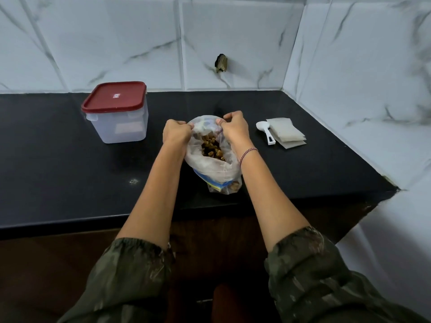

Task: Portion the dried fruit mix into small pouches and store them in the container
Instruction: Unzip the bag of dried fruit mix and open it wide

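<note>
Gripping opposite sides of the plastic bag's (211,164) rim, the left hand (175,131) and right hand (233,127) hold it between them on the black counter (70,173). Dried fruit mix (212,148) shows inside. Container (117,113) stands left, lid on; pouches (285,132) and scoop (265,131) lie right.

A black stone bench (70,178) with a glossy top runs along the back wall (116,43) and meets a side wall (373,89) on the right, both clad in large white tiles with grey marble veins. A small dark, ragged patch (221,63) sits on the back wall just above the bench. A pale speck (133,181) marks the benchtop near its front edge, and a dark brown cabinet front (58,264) shows below.
</note>
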